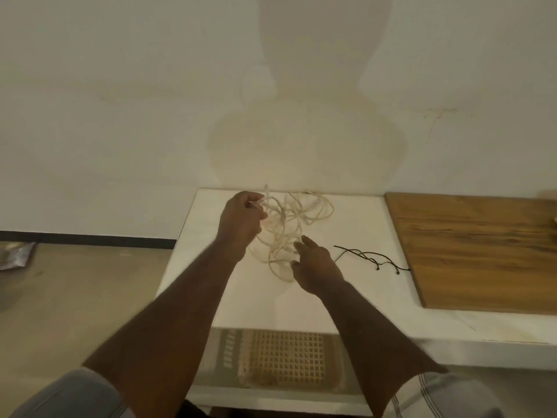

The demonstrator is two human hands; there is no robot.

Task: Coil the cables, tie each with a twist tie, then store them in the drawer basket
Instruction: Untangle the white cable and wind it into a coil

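Observation:
A tangled white cable lies in loose loops on the white tabletop near the wall. My left hand grips one end of it, with the plug sticking up above my fingers. My right hand hovers over the near loops with fingers spread and relaxed, holding nothing. Thin dark twist ties lie on the table to the right of my right hand. Below the table's front edge sits the open drawer basket, a pale plastic grid.
A wooden board covers the right part of the table, its left edge touching the ties. A bare wall stands right behind the table. On the floor at far left lies a silver foil bag.

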